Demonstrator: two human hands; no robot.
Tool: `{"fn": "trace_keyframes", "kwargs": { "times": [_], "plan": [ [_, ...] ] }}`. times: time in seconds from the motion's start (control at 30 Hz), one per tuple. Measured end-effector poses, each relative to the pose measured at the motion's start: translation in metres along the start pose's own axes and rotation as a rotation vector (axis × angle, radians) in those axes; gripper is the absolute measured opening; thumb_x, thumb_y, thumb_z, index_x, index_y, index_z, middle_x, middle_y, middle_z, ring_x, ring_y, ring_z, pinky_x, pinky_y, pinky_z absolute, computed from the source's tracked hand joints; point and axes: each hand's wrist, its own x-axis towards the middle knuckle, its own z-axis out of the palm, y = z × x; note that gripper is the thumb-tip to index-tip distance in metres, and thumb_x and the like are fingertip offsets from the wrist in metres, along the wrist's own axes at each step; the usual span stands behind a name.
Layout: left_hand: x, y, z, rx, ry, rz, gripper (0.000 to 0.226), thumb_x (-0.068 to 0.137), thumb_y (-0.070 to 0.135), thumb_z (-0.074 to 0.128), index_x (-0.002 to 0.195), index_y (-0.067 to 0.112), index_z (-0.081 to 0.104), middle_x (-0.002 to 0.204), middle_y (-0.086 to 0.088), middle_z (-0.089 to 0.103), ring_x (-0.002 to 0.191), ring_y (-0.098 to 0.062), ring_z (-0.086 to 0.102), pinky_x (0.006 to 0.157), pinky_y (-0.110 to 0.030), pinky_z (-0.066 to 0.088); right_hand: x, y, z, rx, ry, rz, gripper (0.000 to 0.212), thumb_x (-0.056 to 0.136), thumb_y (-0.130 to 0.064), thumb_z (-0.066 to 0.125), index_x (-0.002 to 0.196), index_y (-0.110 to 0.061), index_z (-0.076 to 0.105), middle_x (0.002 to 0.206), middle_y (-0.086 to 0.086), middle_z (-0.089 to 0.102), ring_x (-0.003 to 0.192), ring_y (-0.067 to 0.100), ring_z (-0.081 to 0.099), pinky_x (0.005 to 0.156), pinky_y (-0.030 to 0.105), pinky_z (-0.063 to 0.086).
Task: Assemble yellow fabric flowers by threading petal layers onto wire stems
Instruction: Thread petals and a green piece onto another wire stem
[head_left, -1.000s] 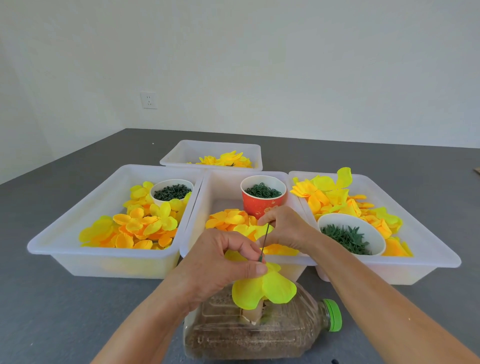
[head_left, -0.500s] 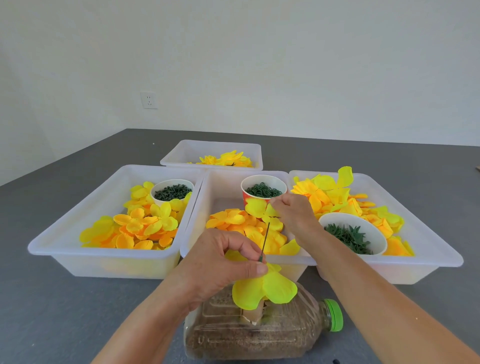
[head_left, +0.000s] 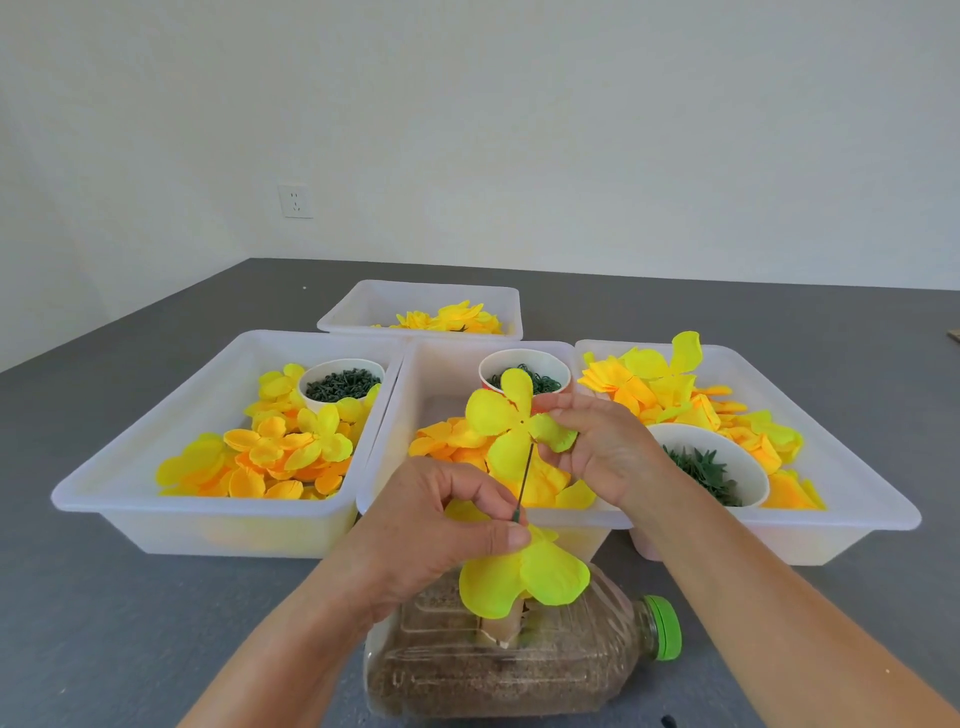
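Lifted clear of the middle tray, my right hand (head_left: 597, 447) pinches a petal layer (head_left: 511, 423) whose centre hole sits just above the upright wire stem (head_left: 524, 480) tip, my left hand (head_left: 441, 525) pinching the stem's base.

A bare room set up as a small craft workstation.

A grey desk (head_left: 130, 597) against plain white walls with one wall socket (head_left: 295, 200) carries white plastic trays (head_left: 208, 514) of sorted yellow fabric petals (head_left: 270, 452) and cups of green parts (head_left: 343, 383), like piecework assembly.
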Motion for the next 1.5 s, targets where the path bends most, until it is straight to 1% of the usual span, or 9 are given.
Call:
{"fn": "trace_keyframes", "kwargs": {
  "times": [0.13,0.23,0.43,0.67,0.83,1.03,1.3,1.4,1.5],
  "plan": [
    [0.000,0.000,0.000,-0.046,0.007,-0.017,0.012,0.050,0.027,0.078,0.058,0.020,0.072,0.081,-0.001,0.072,0.091,-0.019,0.066,0.086,-0.034,0.052,-0.012,-0.006,-0.004,0.180,-0.051,0.059,0.018,0.088,0.004,0.047,0.095,0.000,0.063,0.079,0.009,0.068,0.064,0.018,0.064,0.052,0.026,0.054],
    [0.000,0.000,0.000,-0.050,0.005,-0.030,0.014,0.049,0.027,0.078,0.059,0.020,0.072,0.084,-0.003,0.071,0.094,-0.024,0.065,0.089,-0.038,0.051,-0.020,-0.012,-0.006,0.243,-0.110,0.064,0.025,0.085,-0.003,0.057,0.110,-0.002,0.059,0.091,0.008,0.069,0.072,0.018,0.066,0.058,0.028,0.056],
    [0.000,0.000,0.001,-0.051,0.004,-0.029,0.012,0.049,0.027,0.078,0.057,0.021,0.072,0.083,-0.004,0.072,0.090,-0.021,0.066,0.089,-0.039,0.050,-0.036,-0.014,-0.005,0.123,-0.131,0.010,0.031,0.058,-0.003,0.069,0.089,-0.004,0.064,0.077,0.003,0.070,0.064,0.011,0.067,0.054,0.023,0.054],
    [0.000,-0.001,0.000,-0.036,0.001,-0.022,0.010,0.051,0.026,0.078,0.058,0.021,0.072,0.083,-0.006,0.072,0.094,-0.027,0.065,0.092,-0.043,0.049,-0.046,-0.032,-0.008,0.114,-0.128,-0.017,0.027,0.058,-0.006,0.068,0.085,-0.009,0.064,0.072,0.002,0.071,0.062,0.011,0.067,0.053,0.021,0.054],
    [0.001,-0.003,-0.001,-0.038,-0.003,-0.018,0.012,0.050,0.028,0.078,0.059,0.021,0.072,0.084,-0.006,0.072,0.096,-0.027,0.065,0.091,-0.043,0.050,-0.059,-0.062,-0.011,0.140,-0.217,-0.064,0.028,0.065,-0.011,0.062,0.093,-0.010,0.062,0.072,0.002,0.071,0.060,0.011,0.067,0.053,0.024,0.055],
    [0.002,-0.004,-0.001,-0.051,-0.013,-0.014,0.011,0.051,0.027,0.078,0.058,0.022,0.072,0.080,-0.002,0.072,0.090,-0.021,0.067,0.087,-0.036,0.052,-0.080,-0.084,0.001,-0.057,-0.325,-0.054,0.021,0.057,-0.013,0.065,0.077,-0.013,0.070,0.058,-0.002,0.066,0.047,0.007,0.061,0.043,0.017,0.048],
    [0.003,-0.006,-0.001,-0.090,-0.036,0.020,0.014,0.056,0.016,0.087,0.062,0.017,0.074,0.078,-0.002,0.072,0.084,-0.017,0.067,0.083,-0.034,0.055,-0.080,-0.056,0.014,-0.222,-0.367,0.014,0.030,0.045,-0.011,0.075,0.074,-0.014,0.069,0.071,0.005,0.070,0.058,0.015,0.067,0.047,0.024,0.053],
    [0.004,-0.007,-0.002,-0.113,-0.060,0.054,0.007,0.060,0.012,0.077,0.062,0.018,0.074,0.072,0.003,0.071,0.076,-0.010,0.067,0.072,-0.023,0.055,-0.079,-0.053,0.015,-0.268,-0.360,0.007,0.034,0.043,-0.015,0.077,0.076,-0.016,0.070,0.074,0.004,0.071,0.062,0.016,0.067,0.053,0.025,0.055],
    [0.005,-0.009,-0.001,-0.101,-0.047,0.060,0.007,0.059,0.013,0.075,0.060,0.019,0.072,0.071,0.003,0.070,0.075,-0.011,0.067,0.073,-0.026,0.056,-0.078,-0.053,0.016,-0.272,-0.328,-0.011,0.033,0.042,-0.015,0.077,0.074,-0.016,0.070,0.073,0.004,0.071,0.062,0.015,0.067,0.052,0.025,0.055]
  ]
}}
